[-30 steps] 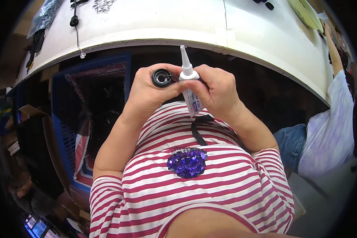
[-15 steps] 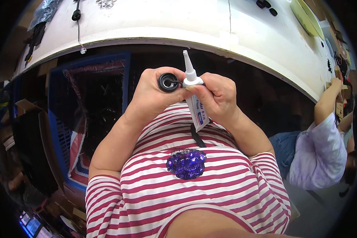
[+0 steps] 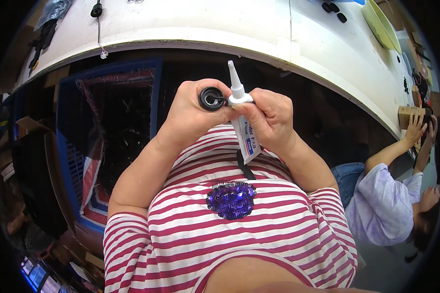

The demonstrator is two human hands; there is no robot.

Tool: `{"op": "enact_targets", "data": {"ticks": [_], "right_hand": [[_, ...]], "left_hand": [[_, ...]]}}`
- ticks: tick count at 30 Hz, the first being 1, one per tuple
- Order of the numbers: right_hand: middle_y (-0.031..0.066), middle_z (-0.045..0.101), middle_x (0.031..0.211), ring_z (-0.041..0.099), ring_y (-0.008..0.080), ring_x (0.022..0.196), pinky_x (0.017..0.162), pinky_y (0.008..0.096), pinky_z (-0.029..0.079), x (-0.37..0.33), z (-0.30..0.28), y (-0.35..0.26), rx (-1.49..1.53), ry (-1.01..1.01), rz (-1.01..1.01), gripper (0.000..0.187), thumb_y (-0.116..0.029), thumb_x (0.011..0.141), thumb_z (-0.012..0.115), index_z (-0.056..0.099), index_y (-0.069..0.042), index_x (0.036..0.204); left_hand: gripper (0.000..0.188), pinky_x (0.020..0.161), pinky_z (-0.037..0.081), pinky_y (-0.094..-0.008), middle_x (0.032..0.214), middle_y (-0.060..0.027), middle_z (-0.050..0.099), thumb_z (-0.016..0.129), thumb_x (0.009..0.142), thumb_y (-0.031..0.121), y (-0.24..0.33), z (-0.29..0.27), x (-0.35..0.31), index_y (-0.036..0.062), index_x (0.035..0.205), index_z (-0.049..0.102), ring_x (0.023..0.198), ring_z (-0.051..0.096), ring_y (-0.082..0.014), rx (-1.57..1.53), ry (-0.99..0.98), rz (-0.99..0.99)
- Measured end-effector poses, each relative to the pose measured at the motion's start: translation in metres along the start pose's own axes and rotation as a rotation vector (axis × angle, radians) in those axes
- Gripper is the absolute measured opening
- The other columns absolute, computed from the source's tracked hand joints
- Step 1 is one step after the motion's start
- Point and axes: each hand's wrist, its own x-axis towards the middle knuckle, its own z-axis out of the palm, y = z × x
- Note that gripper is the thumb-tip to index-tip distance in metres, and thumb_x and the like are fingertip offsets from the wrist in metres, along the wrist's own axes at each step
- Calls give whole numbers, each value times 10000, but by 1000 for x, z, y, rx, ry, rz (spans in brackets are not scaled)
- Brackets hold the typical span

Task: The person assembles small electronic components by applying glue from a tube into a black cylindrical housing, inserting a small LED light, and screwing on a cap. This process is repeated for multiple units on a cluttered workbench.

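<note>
In front of my chest both hands are raised and meet at the neck of a white glue tube. My left hand (image 3: 183, 115) is closed around a black round hollow part (image 3: 205, 100), whose ringed opening faces me. My right hand (image 3: 274, 117) pinches the glue tube (image 3: 247, 139) just below its white collar. The tube's long tapered nozzle (image 3: 234, 78) points up and away from me, with its tip uncapped. A dark loop or wire sits between the black part and the collar; its ends are hidden by my fingers.
Ahead runs a white worktable (image 3: 220, 29). On it lie a black cable fitting (image 3: 97, 10), several small black caps (image 3: 341, 18) and a pale yellow basin (image 3: 380, 24). A blue crate (image 3: 68, 127) stands at left. At right, a co-worker (image 3: 384, 210) handles a cardboard box (image 3: 405, 116).
My hands and the tube have shifted only slightly, keeping the same grips. The co-worker at right has moved, and both of that person's hands now show at the cardboard box.
</note>
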Motion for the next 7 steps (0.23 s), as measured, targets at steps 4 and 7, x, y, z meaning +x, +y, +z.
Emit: {"op": "enact_targets", "data": {"ticks": [4,7], "right_hand": [[59,408,509,406,159,414,394,282,313,2,1,0,-4,-12,7,266,-159,805,620,492,-40,604],[61,407,510,406,158,414,393,283,314,3,1,1,1,-23,27,267,-161,806,621,494,-40,604]], "left_hand": [[153,567,423,-185,678,-7,590,709,636,23,-4,-2,0,16,751,607,623,542,-52,-6,12,3],[158,572,429,-188,686,-12,598,711,642,29,-6,-4,1,15,762,610,629,550,-60,-12,13,9]]}}
